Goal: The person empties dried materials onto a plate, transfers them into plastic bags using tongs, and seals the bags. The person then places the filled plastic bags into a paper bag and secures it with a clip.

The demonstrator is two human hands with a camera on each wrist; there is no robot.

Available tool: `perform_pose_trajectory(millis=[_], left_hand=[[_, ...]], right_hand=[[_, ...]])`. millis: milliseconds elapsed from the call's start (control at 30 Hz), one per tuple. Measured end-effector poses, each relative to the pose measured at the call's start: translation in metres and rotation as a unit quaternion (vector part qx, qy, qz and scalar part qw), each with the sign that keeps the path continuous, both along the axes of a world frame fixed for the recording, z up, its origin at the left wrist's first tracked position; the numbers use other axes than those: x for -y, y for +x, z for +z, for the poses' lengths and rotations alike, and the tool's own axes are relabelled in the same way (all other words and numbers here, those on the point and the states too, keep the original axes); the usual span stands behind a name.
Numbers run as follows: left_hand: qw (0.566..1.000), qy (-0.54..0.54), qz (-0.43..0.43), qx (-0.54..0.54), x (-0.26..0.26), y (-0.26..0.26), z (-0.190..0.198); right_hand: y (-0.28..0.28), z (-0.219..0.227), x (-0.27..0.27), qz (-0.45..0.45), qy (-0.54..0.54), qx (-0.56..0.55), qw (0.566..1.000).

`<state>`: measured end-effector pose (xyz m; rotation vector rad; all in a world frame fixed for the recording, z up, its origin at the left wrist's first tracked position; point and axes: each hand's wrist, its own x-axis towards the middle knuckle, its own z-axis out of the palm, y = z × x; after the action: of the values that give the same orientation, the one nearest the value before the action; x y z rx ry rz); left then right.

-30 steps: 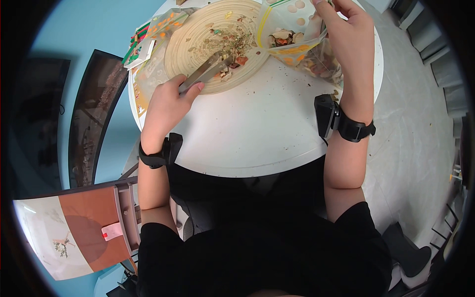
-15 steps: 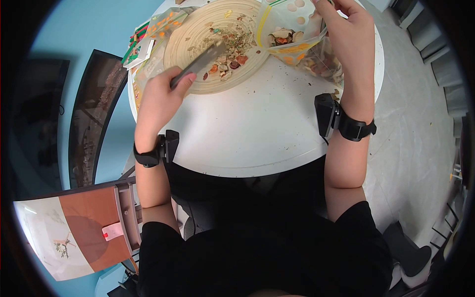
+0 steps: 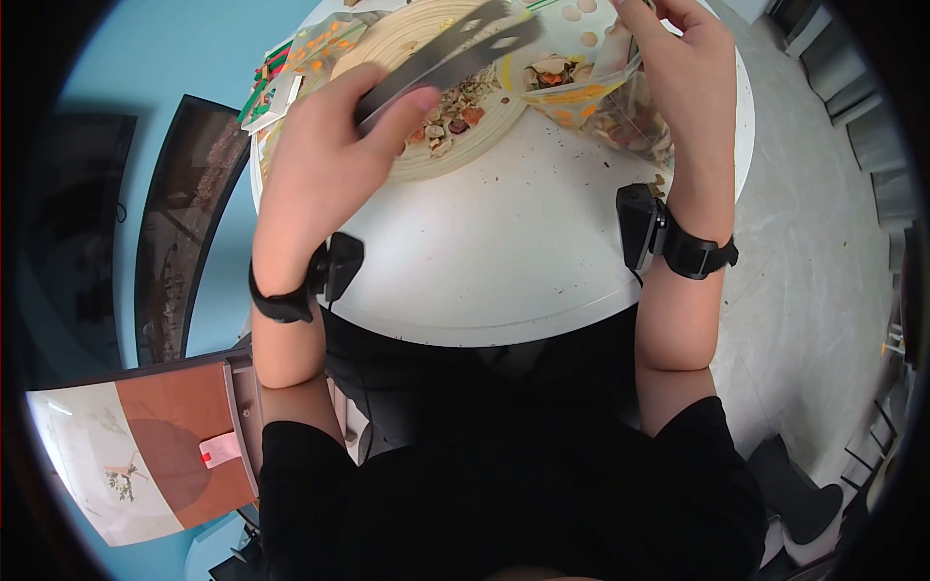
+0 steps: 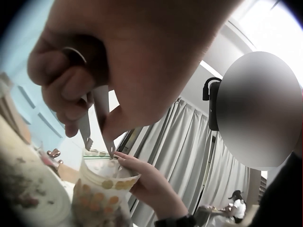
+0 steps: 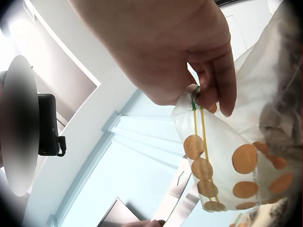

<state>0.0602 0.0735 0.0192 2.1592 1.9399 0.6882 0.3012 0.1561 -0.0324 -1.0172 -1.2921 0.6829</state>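
Observation:
Metal tongs [image 3: 441,68] are gripped in my left hand [image 3: 334,160], raised over the round woven plate [image 3: 494,131], their tips near the mouth of a clear zip bag [image 3: 557,95] with orange dots. In the left wrist view the tong tips [image 4: 111,150] hang just above the bag's opening; whether they hold a piece cannot be told. My right hand [image 3: 690,82] pinches the bag's top edge, as the right wrist view also shows at the zip strip [image 5: 195,101]. Dried mixed pieces [image 3: 455,121] lie on the plate, and more are inside the bag.
Another dotted bag [image 3: 325,44] lies left of the plate, beside a white box [image 3: 276,105] with green and red items. Small crumbs dot the white table [image 3: 484,252]. A wooden-toned screen or panel [image 3: 179,445] stands at the lower left.
The left hand, with the tongs, has lifted from the pieces on the plate and swung up and right toward the bag. The right hand has stayed at the bag's edge.

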Motion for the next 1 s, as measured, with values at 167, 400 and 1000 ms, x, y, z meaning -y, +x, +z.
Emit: perform_pose_trajectory(millis=[167,400,1000], left_hand=[[0.994,-0.064,0.089,0.008,0.017,-0.045,-0.019],[0.975,-0.196,0.101,-0.017,0.009,-0.059,-0.055],[0.986,-0.161,0.041,-0.030,0.004,-0.045,-0.059]], right_hand=[[0.004,-0.005,-0.004,-0.003,0.011,0.004,1.000],[-0.001,0.012,0.020,-0.011,-0.005,0.014,1.000],[-0.003,0.005,0.007,-0.023,-0.025,0.016,0.999]])
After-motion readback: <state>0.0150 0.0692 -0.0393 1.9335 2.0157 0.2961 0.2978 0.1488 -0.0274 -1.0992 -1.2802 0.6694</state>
